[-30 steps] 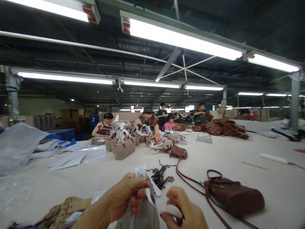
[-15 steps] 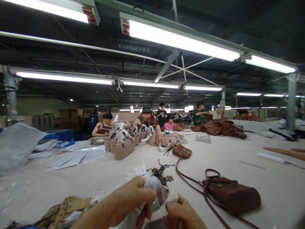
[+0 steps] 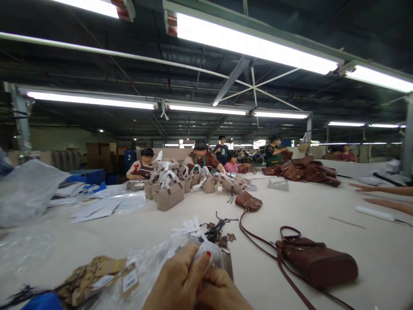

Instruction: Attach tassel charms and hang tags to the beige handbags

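At the bottom edge my left hand (image 3: pixel 176 282) and my right hand (image 3: pixel 219 292) are pressed together, fingers closed around a crinkled clear plastic bag (image 3: pixel 155 262) with a taupe piece (image 3: pixel 227 262) showing behind it. The left thumb lies over the white plastic top. Just beyond the hands lie white paper strips (image 3: pixel 190 226) and a heap of dark tassel charms (image 3: pixel 216 230). A brown leather shoulder bag (image 3: pixel 318 260) with a long strap rests to the right.
A smaller brown bag (image 3: pixel 248 201) lies farther off. Beige handbags (image 3: pixel 169 196) are bunched mid-table before seated co-workers (image 3: pixel 200 159). A pile of brown bags (image 3: pixel 303 170) sits far right. Another person's arms (image 3: pixel 380 196) reach in at the right edge. Plastic sheets (image 3: pixel 29 193) lie left, tagged patterned items (image 3: pixel 93 277) near me.
My hands have come together and closed over the plastic bag, which rose in front of the taupe piece. Another person's arms have entered at the right edge.
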Motion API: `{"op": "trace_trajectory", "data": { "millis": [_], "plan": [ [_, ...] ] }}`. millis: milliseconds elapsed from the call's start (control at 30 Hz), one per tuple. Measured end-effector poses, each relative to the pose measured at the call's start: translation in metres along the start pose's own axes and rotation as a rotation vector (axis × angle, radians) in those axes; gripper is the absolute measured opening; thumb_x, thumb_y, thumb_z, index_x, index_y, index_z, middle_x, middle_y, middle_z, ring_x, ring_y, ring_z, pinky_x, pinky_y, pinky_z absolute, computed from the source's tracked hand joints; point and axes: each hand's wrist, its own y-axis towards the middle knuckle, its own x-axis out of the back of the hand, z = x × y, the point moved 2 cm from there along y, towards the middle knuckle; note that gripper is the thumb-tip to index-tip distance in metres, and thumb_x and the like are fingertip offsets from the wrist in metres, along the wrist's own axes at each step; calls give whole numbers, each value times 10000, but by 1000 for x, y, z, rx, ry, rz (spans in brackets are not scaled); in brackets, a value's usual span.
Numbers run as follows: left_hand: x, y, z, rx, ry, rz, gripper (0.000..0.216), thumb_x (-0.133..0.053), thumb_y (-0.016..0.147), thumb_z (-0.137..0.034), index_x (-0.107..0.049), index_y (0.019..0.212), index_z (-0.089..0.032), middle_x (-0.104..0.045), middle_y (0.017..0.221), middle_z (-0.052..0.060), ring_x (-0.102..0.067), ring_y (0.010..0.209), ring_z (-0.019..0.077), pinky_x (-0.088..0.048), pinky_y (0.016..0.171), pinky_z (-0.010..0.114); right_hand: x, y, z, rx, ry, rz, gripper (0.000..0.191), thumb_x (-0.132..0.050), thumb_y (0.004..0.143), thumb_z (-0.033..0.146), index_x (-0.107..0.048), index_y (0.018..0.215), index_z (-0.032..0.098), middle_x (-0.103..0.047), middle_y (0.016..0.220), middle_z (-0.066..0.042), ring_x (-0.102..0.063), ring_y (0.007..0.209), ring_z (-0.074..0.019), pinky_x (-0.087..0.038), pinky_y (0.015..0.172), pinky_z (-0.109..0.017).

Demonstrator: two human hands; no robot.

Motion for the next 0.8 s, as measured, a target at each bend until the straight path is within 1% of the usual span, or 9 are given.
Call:
{"op": "trace_trajectory", "data": {
  "millis": [67,133,267,367,467,533,600,667,800],
  "plan": [
    [-2,-5,-1,-27,-14,-39,302,-453,788,-473,-479,615,-226,-489,504,-31,-494,535,158,-350,534,233,-9,8,7,94,69,-51,302,-648,692,420,-586,551,160,-501,444,44,-423,421,-62,-291,427,-184],
    [-1,-8,1,4,-37,-94,290,-447,788,-506,-501,708,-232,-495,494,-34,-501,516,168,-354,535,243,-15,17,8,169,183,-110,302,-686,650,402,-560,503,171,-484,419,50,-408,404,-66,-295,419,-193],
    [6,-8,10,143,-135,-210,411,-435,768,-591,-430,954,-225,-531,467,-52,-422,351,142,-283,385,235,-20,33,-5,180,336,-241,276,-774,516,394,-595,484,186,-460,362,50,-374,347,-78,-298,380,-223],
    [8,-2,16,166,-194,-229,510,-458,740,-615,-384,1037,-207,-547,461,-59,-358,278,109,-213,303,213,-19,38,-12,186,376,-378,313,-823,379,396,-596,463,198,-419,323,61,-405,347,-99,-312,384,-236],
    [7,5,22,183,-247,-153,419,-464,747,-582,-455,912,-198,-531,410,-55,-346,261,91,-210,273,186,-19,38,-10,209,370,-301,325,-785,458,425,-564,422,190,-445,343,44,-448,379,-109,-346,413,-239],
    [8,9,25,199,-261,-91,355,-451,757,-552,-479,762,-198,-509,390,-53,-334,249,74,-222,260,171,-17,35,-7,229,333,-193,272,-738,571,374,-597,455,171,-517,411,22,-480,431,-101,-379,467,-231],
    [10,10,27,199,-253,-81,335,-447,765,-518,-478,678,-197,-486,382,-59,-332,244,64,-229,253,158,-14,29,-4,222,272,-124,207,-735,601,321,-648,526,149,-574,469,9,-504,465,-86,-390,499,-212],
    [13,10,27,187,-221,-104,335,-448,770,-498,-482,633,-194,-466,373,-63,-336,248,59,-227,253,149,-11,20,-5,175,226,-119,204,-764,581,312,-670,616,135,-626,534,-5,-539,473,-82,-382,475,-192],
    [17,7,27,133,-139,-212,314,-498,743,-493,-516,637,-198,-406,370,-86,-330,259,59,-235,261,152,-5,-1,-8,123,281,-220,319,-818,518,328,-616,713,177,-654,561,15,-551,413,-80,-349,408,-168]
  ]
}}
